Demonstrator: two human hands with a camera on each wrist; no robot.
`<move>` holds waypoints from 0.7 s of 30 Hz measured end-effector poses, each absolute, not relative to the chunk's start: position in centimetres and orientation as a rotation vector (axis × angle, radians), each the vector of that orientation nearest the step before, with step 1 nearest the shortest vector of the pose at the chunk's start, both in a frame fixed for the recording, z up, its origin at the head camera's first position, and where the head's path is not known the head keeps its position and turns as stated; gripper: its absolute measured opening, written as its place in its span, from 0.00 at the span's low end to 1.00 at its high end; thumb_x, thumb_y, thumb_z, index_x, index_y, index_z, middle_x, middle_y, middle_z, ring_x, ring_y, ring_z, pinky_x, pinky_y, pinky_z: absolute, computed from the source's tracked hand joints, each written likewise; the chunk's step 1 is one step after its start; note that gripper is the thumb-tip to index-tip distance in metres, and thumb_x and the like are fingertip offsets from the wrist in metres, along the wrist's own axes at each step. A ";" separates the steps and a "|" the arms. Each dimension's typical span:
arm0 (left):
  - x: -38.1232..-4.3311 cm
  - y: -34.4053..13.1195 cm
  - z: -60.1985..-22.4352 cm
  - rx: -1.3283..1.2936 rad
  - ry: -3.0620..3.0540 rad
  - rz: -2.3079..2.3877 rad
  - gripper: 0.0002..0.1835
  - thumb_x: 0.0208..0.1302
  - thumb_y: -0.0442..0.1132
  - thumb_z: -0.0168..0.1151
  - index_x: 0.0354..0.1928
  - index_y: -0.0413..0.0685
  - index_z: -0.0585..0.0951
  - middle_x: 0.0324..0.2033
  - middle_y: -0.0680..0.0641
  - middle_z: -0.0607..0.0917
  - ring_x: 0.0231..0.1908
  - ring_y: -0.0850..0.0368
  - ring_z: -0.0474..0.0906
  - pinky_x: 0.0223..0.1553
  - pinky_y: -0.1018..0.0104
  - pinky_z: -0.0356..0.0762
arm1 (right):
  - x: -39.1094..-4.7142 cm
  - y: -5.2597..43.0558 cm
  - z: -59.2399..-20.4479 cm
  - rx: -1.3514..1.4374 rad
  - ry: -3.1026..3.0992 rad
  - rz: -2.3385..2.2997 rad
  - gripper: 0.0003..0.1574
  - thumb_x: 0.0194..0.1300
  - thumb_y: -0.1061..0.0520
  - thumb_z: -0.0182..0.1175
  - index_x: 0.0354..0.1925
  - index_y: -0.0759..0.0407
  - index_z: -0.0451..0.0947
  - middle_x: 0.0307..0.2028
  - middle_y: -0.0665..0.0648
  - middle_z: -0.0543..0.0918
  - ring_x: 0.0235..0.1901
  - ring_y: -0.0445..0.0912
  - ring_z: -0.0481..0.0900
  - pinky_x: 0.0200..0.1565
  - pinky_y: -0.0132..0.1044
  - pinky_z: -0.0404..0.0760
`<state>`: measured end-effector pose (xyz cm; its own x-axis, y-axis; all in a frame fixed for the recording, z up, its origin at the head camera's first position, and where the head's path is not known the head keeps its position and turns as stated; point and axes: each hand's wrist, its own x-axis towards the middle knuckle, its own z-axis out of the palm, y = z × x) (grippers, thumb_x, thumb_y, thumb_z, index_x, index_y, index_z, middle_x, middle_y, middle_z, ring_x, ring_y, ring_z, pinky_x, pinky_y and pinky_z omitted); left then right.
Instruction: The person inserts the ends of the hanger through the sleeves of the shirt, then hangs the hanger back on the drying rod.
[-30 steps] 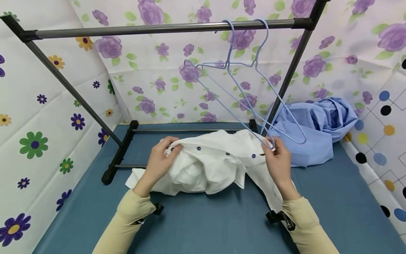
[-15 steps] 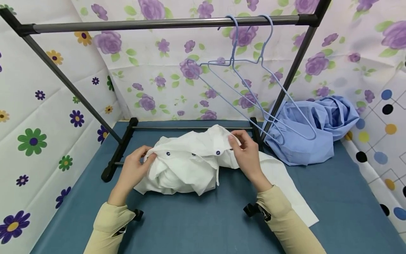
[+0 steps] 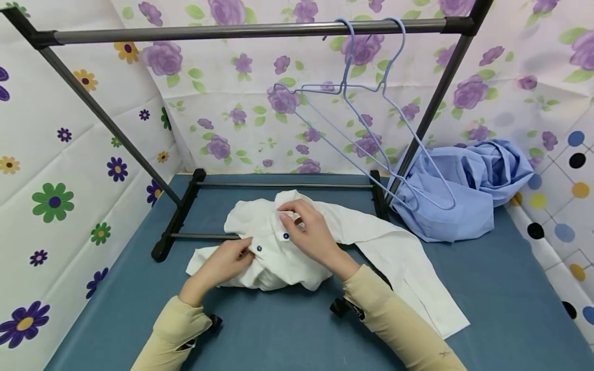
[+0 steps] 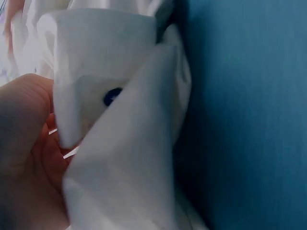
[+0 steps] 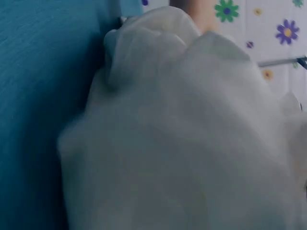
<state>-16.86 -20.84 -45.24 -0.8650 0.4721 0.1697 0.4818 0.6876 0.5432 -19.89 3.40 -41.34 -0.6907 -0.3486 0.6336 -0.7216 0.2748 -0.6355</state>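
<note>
A crumpled white shirt [image 3: 334,216] with dark blue buttons lies bunched on the blue-covered table. One long sleeve [image 3: 417,278] stretches out to the right and toward the front. My left hand [image 3: 223,265] pinches the buttoned front edge close to a button [image 3: 259,248]. Just above another button [image 3: 285,236], my right hand [image 3: 317,239] pinches the same edge between thumb and fingers. In the left wrist view, the thumb side of the left hand [image 4: 29,129] is against the cloth [image 4: 124,143]. White fabric [image 5: 182,134] fills the right wrist view, blurred, hiding the right fingers.
A dark metal rack stands over the table, its top bar [image 3: 185,33] crossing behind the hands. Two blue wire hangers [image 3: 345,85] hang from its right part. Rumpled light blue cloth [image 3: 455,190] lies at the back right. Patterned sheets enclose the sides and back.
My right hand has moved left along the shirt's front edge, nearing the left hand. My left hand went left, then back right and lower. The right-hand sleeve now lies spread out.
</note>
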 end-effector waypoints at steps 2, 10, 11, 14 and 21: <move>-16.8 -19.3 -45.5 -0.896 -2.861 -0.926 0.12 0.63 0.34 0.55 0.24 0.57 0.70 0.15 0.59 0.66 0.17 0.66 0.64 0.21 0.69 0.63 | -19.8 2.8 -41.6 1.025 -2.204 1.340 0.11 0.71 0.53 0.49 0.47 0.52 0.75 0.46 0.48 0.75 0.35 0.38 0.72 0.33 0.30 0.73; -16.7 -13.6 -46.9 -0.989 -2.885 -0.822 0.09 0.60 0.36 0.55 0.22 0.52 0.73 0.16 0.57 0.70 0.17 0.65 0.65 0.21 0.69 0.63 | -19.4 2.6 -43.6 1.124 -2.502 1.069 0.11 0.70 0.55 0.49 0.45 0.52 0.76 0.46 0.48 0.75 0.37 0.39 0.75 0.39 0.33 0.74; -16.7 -13.3 -47.0 -0.979 -2.891 -0.805 0.08 0.59 0.36 0.55 0.23 0.52 0.74 0.17 0.56 0.70 0.17 0.64 0.66 0.21 0.69 0.63 | -19.4 2.6 -44.0 1.131 -2.550 1.019 0.11 0.70 0.55 0.49 0.46 0.53 0.77 0.46 0.48 0.75 0.40 0.40 0.75 0.41 0.34 0.74; -16.6 -12.7 -47.3 -0.950 -2.909 -0.773 0.07 0.58 0.35 0.56 0.24 0.52 0.76 0.18 0.57 0.72 0.19 0.64 0.68 0.23 0.68 0.65 | -19.5 2.8 -44.7 1.158 -2.631 0.949 0.13 0.69 0.55 0.49 0.47 0.53 0.77 0.47 0.49 0.76 0.44 0.41 0.76 0.46 0.34 0.73; -16.8 -13.4 -45.9 -1.012 -2.965 -0.868 0.04 0.65 0.40 0.54 0.31 0.56 0.76 0.18 0.59 0.70 0.18 0.66 0.66 0.23 0.69 0.65 | -19.8 4.0 -44.3 1.186 -2.602 1.057 0.15 0.70 0.48 0.49 0.49 0.50 0.76 0.47 0.46 0.74 0.43 0.39 0.75 0.45 0.34 0.73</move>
<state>-16.79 -13.45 -45.89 -0.8006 0.5955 0.0659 0.5370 0.6644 0.5198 -19.79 4.02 -44.31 -0.6935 -0.6305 0.3486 -0.6949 0.4579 -0.5544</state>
